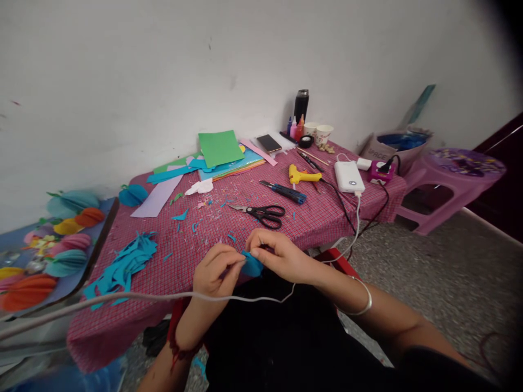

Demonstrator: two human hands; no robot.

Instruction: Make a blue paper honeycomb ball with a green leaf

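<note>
Between my two hands, just over the table's near edge, is a small piece of blue paper (252,265). My left hand (216,272) pinches its left side with thumb and fingertips. On the other side, my right hand (281,256) grips it between thumb and index finger. The paper looks folded or layered, and my fingers cover part of it. Black-handled scissors (265,213) lie just beyond my hands, blades to the left. Behind them rests a dark blue utility knife (288,193). A heap of cut blue paper strips (125,267) spreads to my left.
A yellow glue gun (302,175), a white power bank (348,176) with cables and a purple plug adapter (382,171) are on the right. Green paper (220,148) tops a coloured stack at the back. Paper pumpkins (30,292) sit at left. A white cable (163,296) crosses before my left wrist.
</note>
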